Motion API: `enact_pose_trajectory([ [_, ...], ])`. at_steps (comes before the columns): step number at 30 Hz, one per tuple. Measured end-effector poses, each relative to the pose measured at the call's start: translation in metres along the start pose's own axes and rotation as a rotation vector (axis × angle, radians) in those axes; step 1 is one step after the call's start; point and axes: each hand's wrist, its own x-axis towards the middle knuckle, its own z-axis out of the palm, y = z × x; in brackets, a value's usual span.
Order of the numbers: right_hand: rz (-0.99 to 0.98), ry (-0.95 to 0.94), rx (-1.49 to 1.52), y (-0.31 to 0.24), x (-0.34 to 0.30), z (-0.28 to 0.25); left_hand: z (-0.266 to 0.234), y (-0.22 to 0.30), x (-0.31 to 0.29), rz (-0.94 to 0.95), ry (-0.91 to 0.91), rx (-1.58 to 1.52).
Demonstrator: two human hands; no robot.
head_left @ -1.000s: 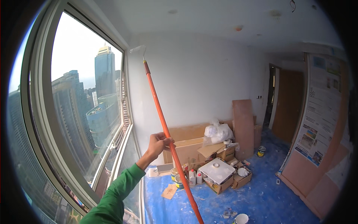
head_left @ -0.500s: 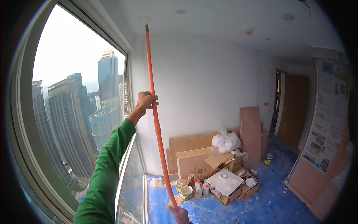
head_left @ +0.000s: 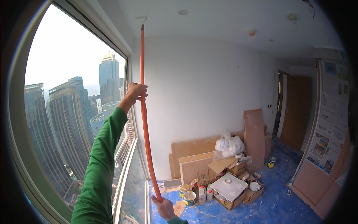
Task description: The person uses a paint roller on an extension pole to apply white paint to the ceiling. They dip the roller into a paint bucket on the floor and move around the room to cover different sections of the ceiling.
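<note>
The orange extension pole (head_left: pixel 144 112) now stands almost upright beside the window (head_left: pixel 71 123). A second ago it leaned well over to the left, and half a second ago it was still slightly tilted. Its tip, with a small wire frame, now reaches the ceiling (head_left: pixel 223 18) near the corner above the window. The view has swung lower, so more of the blue floor covering (head_left: pixel 276 205) and the brown door (head_left: pixel 296 110) shows than before.

The left hand (head_left: pixel 135 92), on a green sleeve (head_left: pixel 99 164), has climbed from waist-height to well above mid-pole; its fingers are wrapped around the shaft. The right hand (head_left: pixel 164 207), unseen a second ago, grips the pole's lower end at the bottom edge, fingers closed round it.

A tall board covered with sheets of printed paper (head_left: pixel 330 123), white with small coloured pictures, leans at the right wall. Brown sheets of board (head_left: pixel 197 153) lean against the white far wall, the narrowest standing upright. On them rests a bulging white plastic bag (head_left: pixel 228 146). Below are open cardboard boxes (head_left: pixel 231 186), one topped by a white square panel. Just left of them stand two small white bottles (head_left: pixel 205 193) and two paint tubs (head_left: pixel 186 194) with yellow-and-blue labels. A further tin (head_left: pixel 272 162) sits apart near the door.
</note>
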Motion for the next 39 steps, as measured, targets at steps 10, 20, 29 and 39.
enact_pose_trajectory([
  [10,-0.196,0.141,0.070,0.054,-0.051,0.022,-0.008,0.035,-0.079,0.070,0.003,0.016],
  [20,-0.218,0.173,0.027,0.100,-0.123,0.025,-0.020,0.075,-0.180,0.088,0.010,0.010],
  [29,0.051,0.051,0.039,0.157,-0.175,0.037,-0.026,0.111,-0.273,0.099,0.022,-0.003],
  [39,0.147,-0.026,-0.094,0.251,-0.210,0.027,-0.008,0.128,-0.360,0.235,0.017,-0.119],
])
